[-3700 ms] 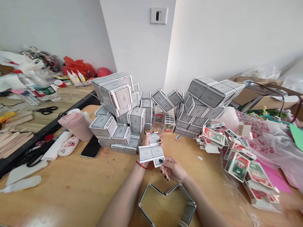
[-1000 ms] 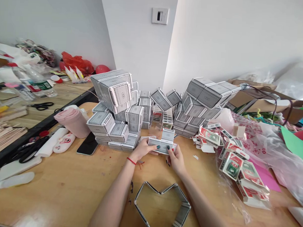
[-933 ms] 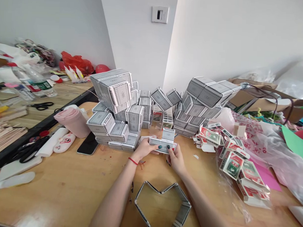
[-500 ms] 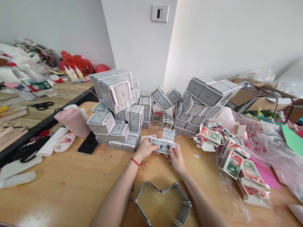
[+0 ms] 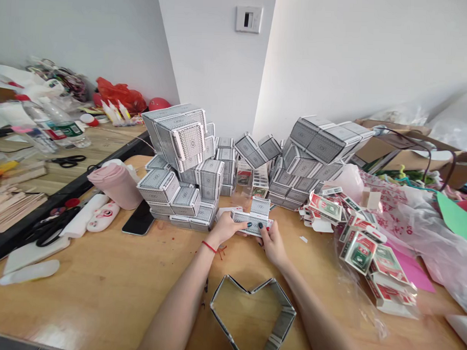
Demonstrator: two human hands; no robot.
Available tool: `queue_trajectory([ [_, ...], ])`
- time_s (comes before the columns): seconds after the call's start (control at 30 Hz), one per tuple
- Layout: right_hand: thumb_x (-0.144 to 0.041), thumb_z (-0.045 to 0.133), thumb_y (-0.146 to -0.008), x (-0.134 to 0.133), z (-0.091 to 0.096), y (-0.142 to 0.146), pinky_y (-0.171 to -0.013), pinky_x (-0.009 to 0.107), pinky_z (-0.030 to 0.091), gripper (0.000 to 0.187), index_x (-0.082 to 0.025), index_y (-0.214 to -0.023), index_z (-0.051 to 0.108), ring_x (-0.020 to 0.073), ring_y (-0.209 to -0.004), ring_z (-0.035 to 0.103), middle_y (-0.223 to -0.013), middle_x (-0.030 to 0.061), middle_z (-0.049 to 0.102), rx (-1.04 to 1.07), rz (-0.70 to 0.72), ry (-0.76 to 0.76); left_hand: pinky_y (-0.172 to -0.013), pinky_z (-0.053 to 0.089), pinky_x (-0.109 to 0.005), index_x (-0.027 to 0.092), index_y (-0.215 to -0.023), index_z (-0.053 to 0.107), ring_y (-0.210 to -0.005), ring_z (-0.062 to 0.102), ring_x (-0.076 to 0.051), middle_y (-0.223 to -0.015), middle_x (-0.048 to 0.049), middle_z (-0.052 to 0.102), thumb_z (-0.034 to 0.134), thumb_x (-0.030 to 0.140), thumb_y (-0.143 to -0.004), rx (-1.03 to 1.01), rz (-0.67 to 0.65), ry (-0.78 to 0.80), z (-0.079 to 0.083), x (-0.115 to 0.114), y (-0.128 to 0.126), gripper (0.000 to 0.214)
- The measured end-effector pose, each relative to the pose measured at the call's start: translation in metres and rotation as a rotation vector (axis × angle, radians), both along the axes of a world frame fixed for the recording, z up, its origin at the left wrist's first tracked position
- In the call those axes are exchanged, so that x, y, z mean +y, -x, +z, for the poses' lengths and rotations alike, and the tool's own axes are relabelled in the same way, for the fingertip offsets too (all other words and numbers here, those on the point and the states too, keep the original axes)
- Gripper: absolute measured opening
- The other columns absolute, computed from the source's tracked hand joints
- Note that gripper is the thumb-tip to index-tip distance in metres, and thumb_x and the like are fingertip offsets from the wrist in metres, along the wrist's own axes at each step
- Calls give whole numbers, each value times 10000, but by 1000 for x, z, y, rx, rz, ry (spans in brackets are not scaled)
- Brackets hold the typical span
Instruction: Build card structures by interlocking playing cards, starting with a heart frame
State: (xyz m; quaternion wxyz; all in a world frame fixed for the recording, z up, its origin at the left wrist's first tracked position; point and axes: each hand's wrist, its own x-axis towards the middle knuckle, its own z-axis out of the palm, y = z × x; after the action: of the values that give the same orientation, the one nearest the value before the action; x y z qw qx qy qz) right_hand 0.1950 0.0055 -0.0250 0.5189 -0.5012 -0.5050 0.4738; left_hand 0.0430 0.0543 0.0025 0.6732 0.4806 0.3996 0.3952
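Left hand [image 5: 224, 229] and right hand [image 5: 273, 244] both pinch the cards [image 5: 257, 209], which no longer rest on the left palm; the bottle label [image 5: 71, 130] I cannot read.

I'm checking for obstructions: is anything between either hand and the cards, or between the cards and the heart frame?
Nothing visible: the left hand and right hand already hold the cards, and only tabletop shows between the cards and the heart frame.
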Motion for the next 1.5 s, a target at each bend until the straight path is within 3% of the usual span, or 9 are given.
queue_trajectory([
  [0.4, -498, 496, -785, 0, -2, -1, -367, 190, 257, 320, -240, -783, 307, 67, -403, 328, -566, -88, 382, 40, -1, 31, -532, 557, -307, 131, -999, 577, -633, 628, -163, -825, -44, 672, 755, 248, -554, 12, -6, -19, -5, 0, 0, 493],
  [0.7, -497, 490, -790, 0, -3, -3, -361, 191, 239, 318, -244, -762, 299, 68, -396, 315, -544, -95, 346, 42, 30, 26, -504, 539, -268, 131, -876, 624, -600, 615, -152, -761, -31, 675, 760, 265, -547, 48, 14, -62, 3, -3, 0, 381],
  [0.93, -485, 481, -797, 1, -6, -1, -347, 183, 276, 296, -241, -782, 314, 65, -369, 355, -522, -96, 410, -3, -23, 12, -529, 534, -283, 135, -882, 626, -622, 615, -161, -775, -36, 674, 750, 260, -553, 57, 38, -53, 0, -3, -1, 374],
  [1.1, -536, 372, -819, 1, -6, 2, -287, 177, 306, 309, -243, -834, 277, 83, -290, 431, -506, -84, 536, -70, -20, 56, -649, 500, -264, 119, -825, 638, -706, 612, -160, -765, -38, 671, 712, 229, -590, 160, 121, -205, -6, -5, -3, 270],
  [1.3, -549, 378, -805, 0, -9, 4, -289, 189, 345, 324, -240, -810, 279, 112, -271, 468, -425, -88, 524, -149, -68, 89, -704, 475, -270, 126, -758, 647, -721, 609, -171, -762, -43, 674, 672, 224, -620, 284, 166, -326, -16, -8, -6, 170],
  [1.4, -518, 446, -787, 1, -4, 3, -362, 236, 431, 314, -231, -896, 380, 139, -394, 564, -602, -16, 635, -12, -81, 82, -708, 481, -277, 123, -764, 645, -722, 612, -173, -756, -45, 674, 653, 229, -641, 258, 186, -324, -17, -8, -5, 162],
  [1.5, -468, 461, -796, 5, 5, -3, -619, 332, 530, 297, -224, -960, 500, 210, -795, 647, -914, 57, 673, 381, -22, 102, -725, 493, -284, 118, -821, 644, -761, 618, -180, -805, -51, 680, 678, 238, -620, 191, 202, -287, -15, -8, -4, 237],
])
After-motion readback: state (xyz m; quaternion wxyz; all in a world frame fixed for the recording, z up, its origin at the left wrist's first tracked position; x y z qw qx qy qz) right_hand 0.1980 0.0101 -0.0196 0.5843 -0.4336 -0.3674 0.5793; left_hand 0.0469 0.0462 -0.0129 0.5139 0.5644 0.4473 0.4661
